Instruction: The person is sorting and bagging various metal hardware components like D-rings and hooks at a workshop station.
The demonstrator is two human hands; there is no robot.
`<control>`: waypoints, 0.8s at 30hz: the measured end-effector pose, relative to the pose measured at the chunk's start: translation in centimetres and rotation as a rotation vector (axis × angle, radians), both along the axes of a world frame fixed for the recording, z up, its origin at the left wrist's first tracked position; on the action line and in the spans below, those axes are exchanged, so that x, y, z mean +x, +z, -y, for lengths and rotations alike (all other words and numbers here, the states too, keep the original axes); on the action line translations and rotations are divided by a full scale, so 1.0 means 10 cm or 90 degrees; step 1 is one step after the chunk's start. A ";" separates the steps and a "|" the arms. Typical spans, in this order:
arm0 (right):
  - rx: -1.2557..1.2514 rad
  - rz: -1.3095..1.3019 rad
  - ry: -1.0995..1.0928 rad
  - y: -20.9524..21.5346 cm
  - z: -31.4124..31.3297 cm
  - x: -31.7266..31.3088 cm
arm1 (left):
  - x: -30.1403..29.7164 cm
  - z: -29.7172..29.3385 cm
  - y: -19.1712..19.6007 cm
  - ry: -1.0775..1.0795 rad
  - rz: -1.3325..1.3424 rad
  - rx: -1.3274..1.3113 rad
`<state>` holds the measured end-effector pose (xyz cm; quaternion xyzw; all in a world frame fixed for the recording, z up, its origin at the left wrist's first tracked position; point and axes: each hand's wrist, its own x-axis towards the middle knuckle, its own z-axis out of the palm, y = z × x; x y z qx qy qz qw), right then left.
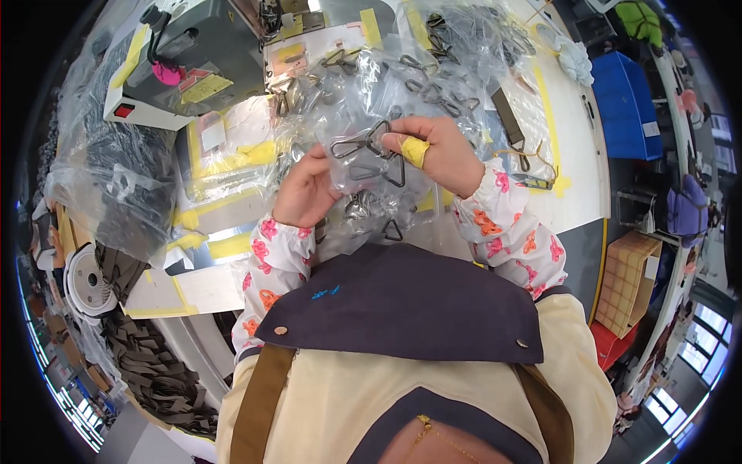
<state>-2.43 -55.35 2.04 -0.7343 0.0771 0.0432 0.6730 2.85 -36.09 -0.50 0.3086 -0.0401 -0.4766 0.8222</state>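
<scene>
1. Right hand (442, 155) pinches a dark metal triangular ring (379, 138) between thumb and fingers; a yellow tape wrap (415, 151) sits on one fingertip.
2. Left hand (308, 192) is closed on the clear plastic bag (363, 166) from the left, fingers curled into the film; a second triangular ring (349, 146) lies at its fingertips. Cannot tell if the hand grips that ring itself or only the bag.
3. The held rings are up in front of the chest, between both hands, above the worktable (572, 131), touching each other or just beside.
4. More triangular rings hang lower in the same bag, one (393, 230) near the dark apron edge (402, 294).
5. Loose pile of the same rings in crinkled plastic (433, 85) lies on the table behind the hands.
6. Sewing machine (193, 62) stands far left, with a pink knob on it.
7. Heap of brown webbing strips (154, 371) at lower left, well apart from the hands.
8. Blue bin (626, 100) at right of the table.
9. Both sleeves white with pink and orange print.
</scene>
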 end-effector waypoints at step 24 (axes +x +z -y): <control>-0.524 0.333 0.269 0.50 -0.44 0.22 | -0.14 0.05 -0.11 0.195 -0.281 -0.176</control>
